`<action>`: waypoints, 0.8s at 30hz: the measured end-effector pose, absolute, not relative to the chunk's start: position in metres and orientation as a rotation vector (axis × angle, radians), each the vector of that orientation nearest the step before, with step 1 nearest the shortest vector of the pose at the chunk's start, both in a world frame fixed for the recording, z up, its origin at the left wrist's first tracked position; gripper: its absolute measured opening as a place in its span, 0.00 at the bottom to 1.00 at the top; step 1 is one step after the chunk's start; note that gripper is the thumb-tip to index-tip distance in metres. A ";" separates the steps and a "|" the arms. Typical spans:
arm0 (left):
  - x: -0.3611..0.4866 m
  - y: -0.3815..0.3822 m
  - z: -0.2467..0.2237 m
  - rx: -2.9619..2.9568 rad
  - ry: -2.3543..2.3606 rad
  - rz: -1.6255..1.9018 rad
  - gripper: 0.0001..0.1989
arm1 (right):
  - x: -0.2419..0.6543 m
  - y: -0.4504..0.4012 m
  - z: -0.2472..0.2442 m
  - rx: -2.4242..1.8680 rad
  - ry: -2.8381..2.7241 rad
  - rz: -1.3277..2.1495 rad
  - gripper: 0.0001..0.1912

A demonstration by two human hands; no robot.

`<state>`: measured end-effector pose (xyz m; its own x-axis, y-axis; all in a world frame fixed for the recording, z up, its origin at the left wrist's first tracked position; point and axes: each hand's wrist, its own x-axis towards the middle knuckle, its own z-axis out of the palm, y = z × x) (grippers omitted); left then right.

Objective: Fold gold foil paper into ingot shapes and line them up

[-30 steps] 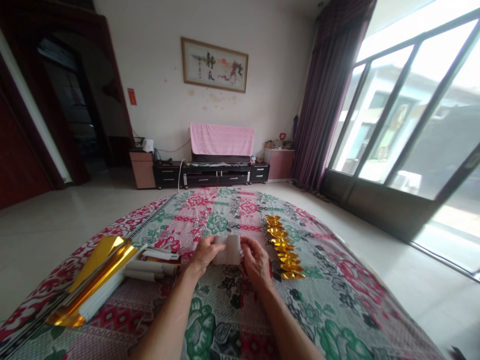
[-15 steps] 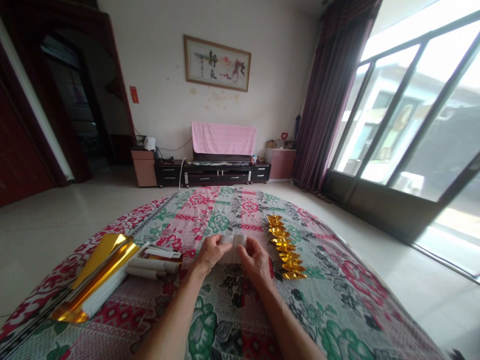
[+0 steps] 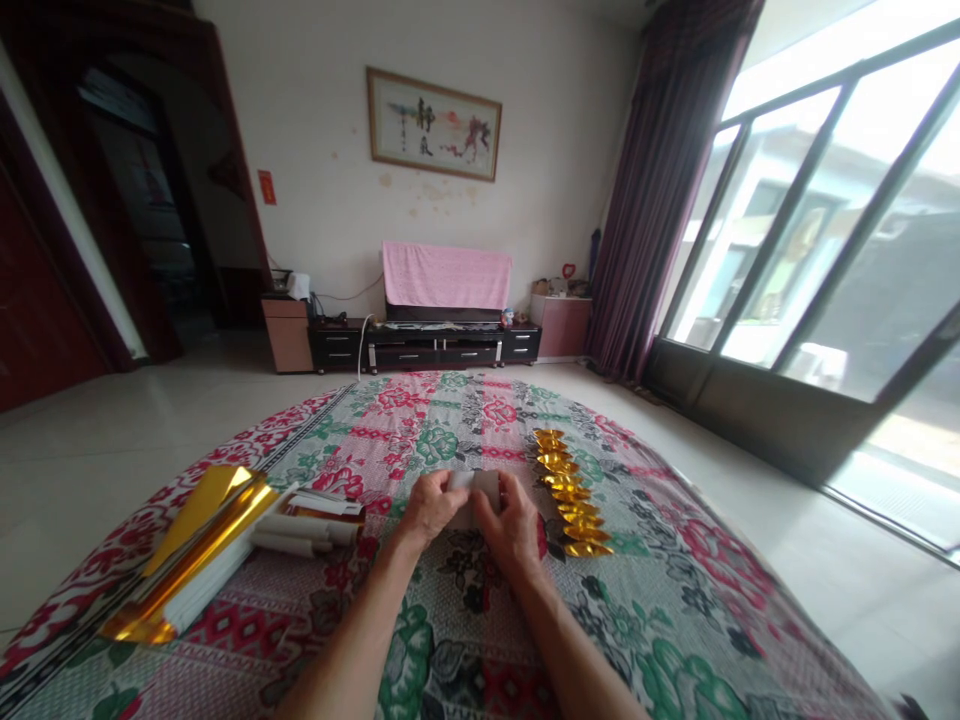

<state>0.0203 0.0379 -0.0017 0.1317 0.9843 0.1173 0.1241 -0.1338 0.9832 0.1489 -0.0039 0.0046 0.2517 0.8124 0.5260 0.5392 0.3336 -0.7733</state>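
Observation:
Between both hands is a small whitish sheet of paper (image 3: 463,482), with a crease or seam down its middle. My left hand (image 3: 433,508) pinches its left side, thumb on top. The right side is gripped by my right hand (image 3: 511,515), its thumb lying near the centre line. To the right of my right hand runs a row of folded gold foil paper pieces (image 3: 574,494), pointed at both ends. Left of my left hand lie several pale rolled papers (image 3: 296,530), beside a stack of gold foil sheets (image 3: 217,510) with white undersides.
A floral cloth (image 3: 442,610) covers the surface under my hands. Farther off stands a low black TV cabinet (image 3: 435,350) against the wall, with a pink towel (image 3: 448,275) draped over what stands on it. Large windows (image 3: 795,230) are at the right.
Both thumbs have moved slightly inward over the paper, and its two halves look more tilted now. The gold pieces and the stacks at the left stay put.

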 end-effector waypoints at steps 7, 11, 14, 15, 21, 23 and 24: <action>0.022 0.035 0.003 1.397 1.132 1.161 0.12 | 0.149 -0.004 0.004 -1.316 -1.364 0.285 0.10; 0.023 0.035 0.003 1.384 1.151 1.167 0.12 | 0.151 -0.001 0.002 -1.359 -1.381 0.197 0.07; 0.023 0.035 0.002 1.409 1.188 1.175 0.11 | 0.152 0.000 0.002 -1.396 -1.399 0.139 0.07; 0.023 0.035 0.003 1.419 1.196 1.179 0.11 | 0.151 0.000 0.001 -1.398 -1.400 0.137 0.08; 0.025 0.032 0.006 1.404 1.242 1.200 0.09 | 0.149 -0.003 0.004 -1.338 -1.412 0.230 0.10; 0.025 0.032 0.006 1.395 1.255 1.196 0.09 | 0.148 -0.004 0.005 -1.326 -1.418 0.251 0.11; 0.026 0.032 0.006 1.395 1.257 1.194 0.09 | 0.148 -0.004 0.006 -1.323 -1.424 0.255 0.11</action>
<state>0.0257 0.0320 0.0059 0.0238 0.9954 0.0929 0.1440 -0.0953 0.9850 0.1480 -0.0041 0.0059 0.2484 0.7967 0.5509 0.5561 0.3484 -0.7545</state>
